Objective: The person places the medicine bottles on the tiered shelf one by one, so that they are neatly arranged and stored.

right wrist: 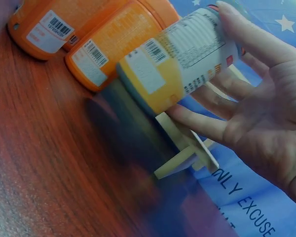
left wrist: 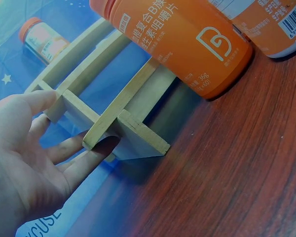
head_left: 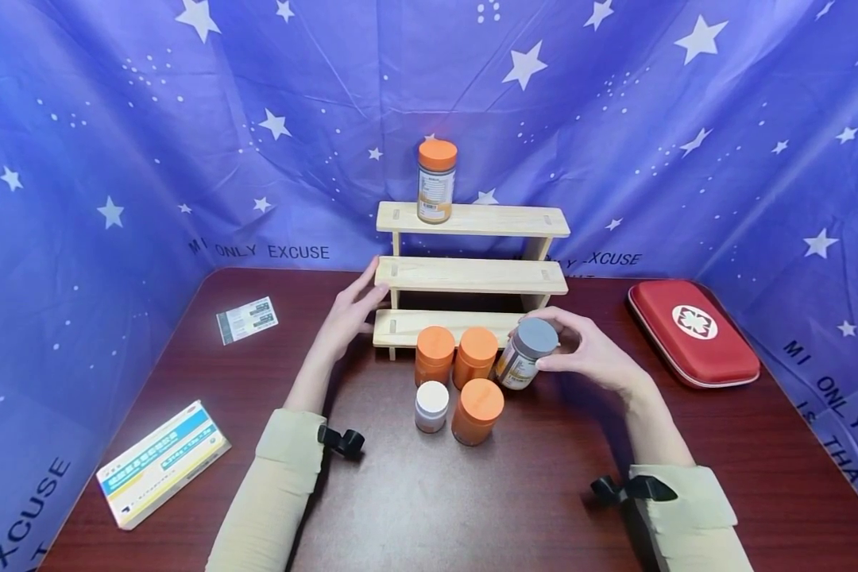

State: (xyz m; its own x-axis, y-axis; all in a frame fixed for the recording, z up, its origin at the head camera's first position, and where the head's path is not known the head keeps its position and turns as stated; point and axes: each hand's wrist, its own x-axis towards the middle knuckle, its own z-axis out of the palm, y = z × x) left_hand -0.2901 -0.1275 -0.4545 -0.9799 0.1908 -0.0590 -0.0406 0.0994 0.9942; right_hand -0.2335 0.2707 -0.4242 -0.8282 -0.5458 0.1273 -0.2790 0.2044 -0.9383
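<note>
The right hand [head_left: 592, 351] grips a grey-capped bottle [head_left: 527, 354] before the wooden shelf [head_left: 472, 275] at its right; the left hand [head_left: 346, 318], fingers apart, touches its left end. Capped orange bottles [head_left: 477, 411], contents hidden, stand before it.

Here's the dark red counter [head_left: 543, 492]: wooden stand [head_left: 472, 274] up at twelve, red case [head_left: 693, 334] at two, printed slip [head_left: 247, 320] at ten, box [head_left: 164, 465] towards nine, and dead centre, three orange bottles [head_left: 434, 349] beside a white-capped one [head_left: 431, 409]!
</note>
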